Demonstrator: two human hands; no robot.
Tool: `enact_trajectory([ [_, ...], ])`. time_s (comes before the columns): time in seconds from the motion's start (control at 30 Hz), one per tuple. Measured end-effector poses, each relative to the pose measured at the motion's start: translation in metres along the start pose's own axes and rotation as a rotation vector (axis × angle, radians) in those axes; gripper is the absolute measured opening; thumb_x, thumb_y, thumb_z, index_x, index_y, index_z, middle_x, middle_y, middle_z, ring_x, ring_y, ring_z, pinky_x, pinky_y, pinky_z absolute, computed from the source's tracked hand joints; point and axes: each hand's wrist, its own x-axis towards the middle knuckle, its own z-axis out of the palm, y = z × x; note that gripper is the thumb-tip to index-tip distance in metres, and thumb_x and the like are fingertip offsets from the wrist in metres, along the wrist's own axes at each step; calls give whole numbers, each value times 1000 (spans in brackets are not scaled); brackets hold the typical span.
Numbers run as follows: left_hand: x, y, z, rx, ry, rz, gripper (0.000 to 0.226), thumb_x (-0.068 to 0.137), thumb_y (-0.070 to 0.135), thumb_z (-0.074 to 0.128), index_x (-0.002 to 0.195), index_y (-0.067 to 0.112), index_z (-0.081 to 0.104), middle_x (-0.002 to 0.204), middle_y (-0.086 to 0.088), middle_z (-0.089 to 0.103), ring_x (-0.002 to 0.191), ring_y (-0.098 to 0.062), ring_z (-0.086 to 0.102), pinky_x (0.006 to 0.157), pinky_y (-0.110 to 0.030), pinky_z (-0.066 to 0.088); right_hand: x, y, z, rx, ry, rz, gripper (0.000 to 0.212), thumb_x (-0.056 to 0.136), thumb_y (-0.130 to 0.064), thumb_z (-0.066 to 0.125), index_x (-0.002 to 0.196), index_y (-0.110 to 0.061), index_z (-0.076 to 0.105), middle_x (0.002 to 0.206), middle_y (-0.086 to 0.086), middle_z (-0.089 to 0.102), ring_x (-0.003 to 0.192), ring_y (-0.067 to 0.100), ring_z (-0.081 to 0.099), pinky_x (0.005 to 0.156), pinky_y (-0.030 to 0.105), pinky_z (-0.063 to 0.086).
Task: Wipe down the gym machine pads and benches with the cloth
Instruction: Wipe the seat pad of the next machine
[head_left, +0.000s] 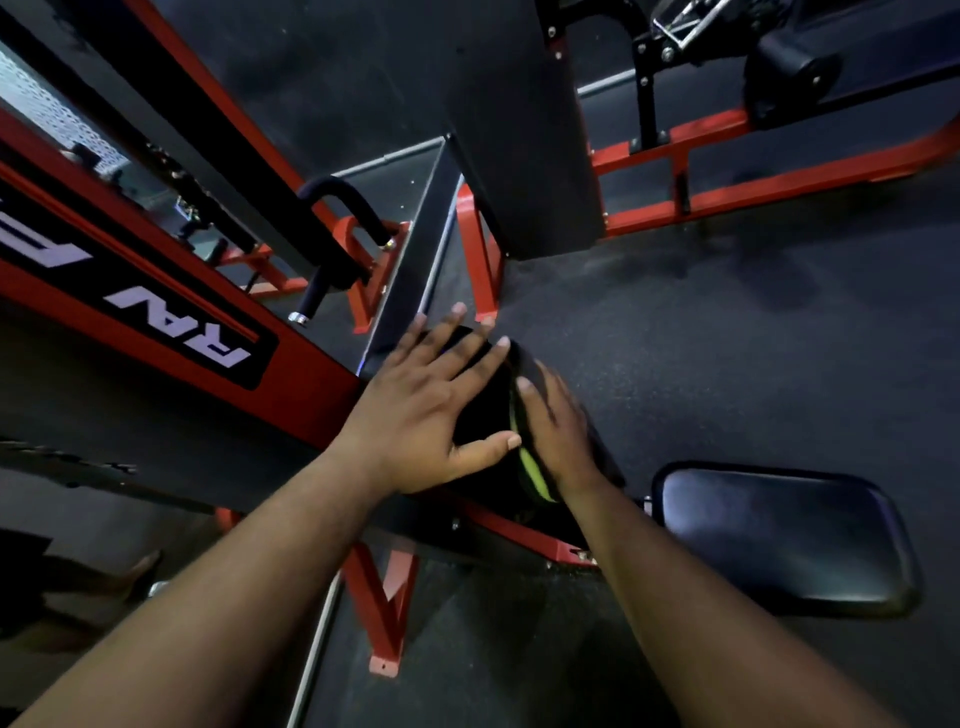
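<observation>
My left hand spread flat on the black pad, my right hand (blurry) flat on the green cloth at 3 o'clock.

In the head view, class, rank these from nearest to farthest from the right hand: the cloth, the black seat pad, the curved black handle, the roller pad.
1. The cloth: touching the right hand, just to its left.
2. The black seat pad: lower right of it.
3. The curved black handle: upper left, past the left hand.
4. The roller pad: far off, top right.
</observation>
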Motion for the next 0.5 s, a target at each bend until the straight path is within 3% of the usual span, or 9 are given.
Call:
enact_trajectory([
  [0.1, 1, -1, 4, 6, 26, 26, 90, 91, 79, 35, 158, 18, 38, 166, -7, 32, 159, -28, 12, 127, -54, 15, 5, -19, 5, 18, -45, -154, 59, 99, -62, 37, 152, -38, 41, 157, -10, 45, 147, 10, 36, 121, 44, 25],
  [0.17, 2, -3, 4, 15, 38, 30, 87, 90, 78, 37, 155, 19, 43, 163, -5, 37, 158, -28, 15, 127, -52, 16, 8, 21, 6, 29, -46, -194, 61, 102, -63, 36, 153, -30, 45, 156, -4, 48, 147, 15, 40, 121, 50, 30],
  [0.23, 1, -2, 7, 25, 34, 34, 85, 90, 77, 37, 153, 20, 47, 162, -3, 40, 157, -28, 17, 127, -51, 15, 5, 73, 1, 57, -42, -31, 63, 101, -69, 34, 149, -31, 51, 153, -3, 51, 145, 18, 43, 120, 57, 28],
  [0.3, -1, -2, 7, 33, 32, 34, 83, 91, 76, 36, 152, 21, 49, 161, -3, 41, 157, -28, 18, 127, -51, 15, -8, 113, -7, 76, -33, 248, 70, 95, -79, 33, 149, -37, 47, 159, -6, 43, 150, 18, 34, 123, 62, 16],
  [0.4, 1, -3, 4, 20, 26, 36, 81, 91, 75, 36, 151, 21, 50, 161, -3, 42, 156, -28, 21, 127, -51, 16, -27, 155, -9, 151, 5, 534, 114, 64, -106, 30, 156, -39, 35, 167, -7, 27, 156, 19, 20, 126, 59, 11],
  [0.43, 0, -3, 3, 8, 27, 35, 82, 91, 75, 36, 151, 21, 50, 161, -3, 41, 156, -27, 21, 127, -51, 16, -33, 165, -8, 197, 3, 623, 119, 58, -109, 31, 157, -42, 32, 169, -7, 23, 156, 21, 18, 126, 57, 12],
  [0.5, 0, -4, 2, -15, 39, 23, 82, 91, 75, 37, 153, 22, 47, 163, -3, 38, 157, -26, 20, 127, -50, 15, -41, 188, -5, 284, 6, 785, 112, 58, -108, 35, 155, -53, 26, 170, -11, 19, 156, 25, 20, 125, 58, 16],
])
